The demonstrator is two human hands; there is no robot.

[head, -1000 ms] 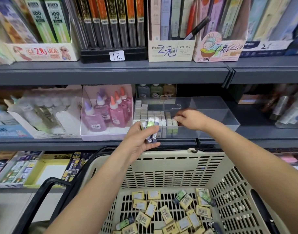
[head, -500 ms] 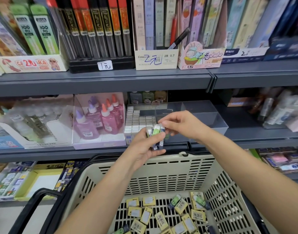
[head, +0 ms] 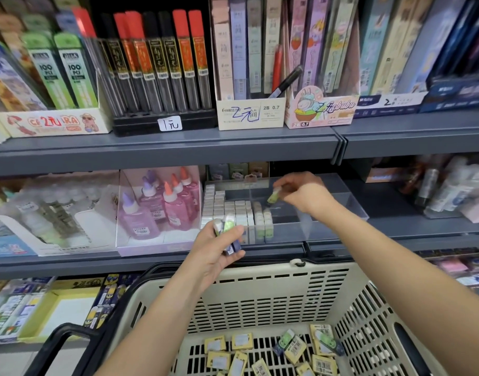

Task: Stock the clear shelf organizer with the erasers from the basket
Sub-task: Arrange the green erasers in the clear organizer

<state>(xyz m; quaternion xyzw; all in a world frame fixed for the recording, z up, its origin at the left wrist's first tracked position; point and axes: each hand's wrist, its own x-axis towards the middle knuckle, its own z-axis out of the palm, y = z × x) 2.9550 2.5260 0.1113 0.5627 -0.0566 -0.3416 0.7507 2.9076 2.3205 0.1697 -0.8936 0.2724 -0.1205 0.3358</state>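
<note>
Over organizer, right hand now carrying eraser

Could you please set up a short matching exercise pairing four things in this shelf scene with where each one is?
Things:
1. single green eraser
2. small bunch of erasers
3. yellow-labelled erasers
4. pink glue bottles

Places:
A. loose in the basket
B. held in the left hand
C. pinched by the right hand over the clear organizer
D. boxed left of the organizer

Pairs: 1-C, 2-B, 3-A, 4-D
</note>
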